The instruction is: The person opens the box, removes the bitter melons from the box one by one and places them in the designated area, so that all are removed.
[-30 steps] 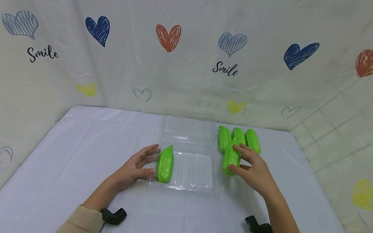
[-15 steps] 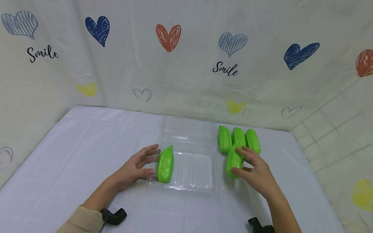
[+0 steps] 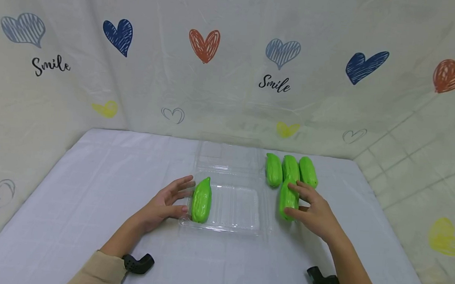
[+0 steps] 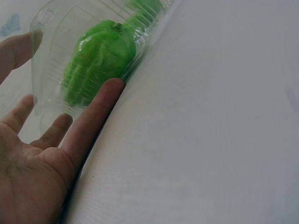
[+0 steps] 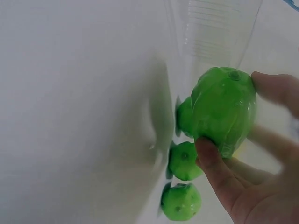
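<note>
The right hand (image 3: 317,212) has the loose green gourd (image 3: 288,198) pinched between thumb and fingers (image 5: 212,165), thumb at its near end and fingers curled over the top, just right of the clear plastic tray (image 3: 242,223). From the right wrist view the gourd looks raised a little off the white tabletop (image 3: 92,186), with its shadow underneath. Right behind it sit three more green gourds (image 3: 290,168) in a neat row, side by side, the held one nearly touching the middle of them. Over on the other side, the left hand (image 3: 165,203) lies open, fingers straight and relaxed, resting against the tray's left wall; the left wrist view shows one fingertip pressed to the clear plastic. Inside the tray, along that left edge, lies another gourd (image 3: 202,199), pointed end away from the person. The tray's lid (image 3: 230,157) is folded back flat behind it.
</note>
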`<state>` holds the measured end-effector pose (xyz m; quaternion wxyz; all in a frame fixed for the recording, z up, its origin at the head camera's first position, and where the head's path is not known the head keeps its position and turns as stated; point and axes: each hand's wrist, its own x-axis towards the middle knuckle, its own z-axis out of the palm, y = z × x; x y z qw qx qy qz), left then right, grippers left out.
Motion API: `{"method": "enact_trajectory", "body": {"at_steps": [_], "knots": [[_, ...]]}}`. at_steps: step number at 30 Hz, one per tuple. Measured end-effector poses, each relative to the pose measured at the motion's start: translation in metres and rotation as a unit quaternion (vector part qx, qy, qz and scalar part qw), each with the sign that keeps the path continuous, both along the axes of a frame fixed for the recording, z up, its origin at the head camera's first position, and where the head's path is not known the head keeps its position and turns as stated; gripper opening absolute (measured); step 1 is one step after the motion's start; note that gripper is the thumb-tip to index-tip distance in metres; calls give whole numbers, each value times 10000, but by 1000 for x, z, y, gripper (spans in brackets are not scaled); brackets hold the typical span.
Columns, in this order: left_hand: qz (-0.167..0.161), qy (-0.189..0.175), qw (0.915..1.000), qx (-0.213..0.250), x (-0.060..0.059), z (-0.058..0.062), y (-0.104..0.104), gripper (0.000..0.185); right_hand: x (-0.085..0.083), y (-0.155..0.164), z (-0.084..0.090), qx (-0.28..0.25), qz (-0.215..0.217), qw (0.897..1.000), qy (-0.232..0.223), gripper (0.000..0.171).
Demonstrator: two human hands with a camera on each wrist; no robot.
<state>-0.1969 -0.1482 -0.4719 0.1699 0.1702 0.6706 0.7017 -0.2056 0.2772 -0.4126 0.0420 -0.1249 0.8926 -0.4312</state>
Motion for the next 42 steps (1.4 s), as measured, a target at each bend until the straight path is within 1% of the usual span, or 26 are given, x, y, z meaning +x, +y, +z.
{"method": "enact_trajectory", "body": {"at_steps": [11, 21, 29, 42], "knots": [[-14, 38, 10000, -33, -1, -1, 0, 79, -3, 1, -5, 178, 62, 9998, 79, 69], [-37, 26, 10000, 8, -1, 0, 0, 79, -3, -2, -5, 307, 107, 9995, 22, 67], [-1, 47, 10000, -17, -1, -2, 0, 78, -3, -3, -7, 527, 162, 9985, -20, 66], [-21, 39, 10000, 39, 0, -1, 0, 77, -3, -3, -10, 586, 120, 9981, -113, 63]]}}
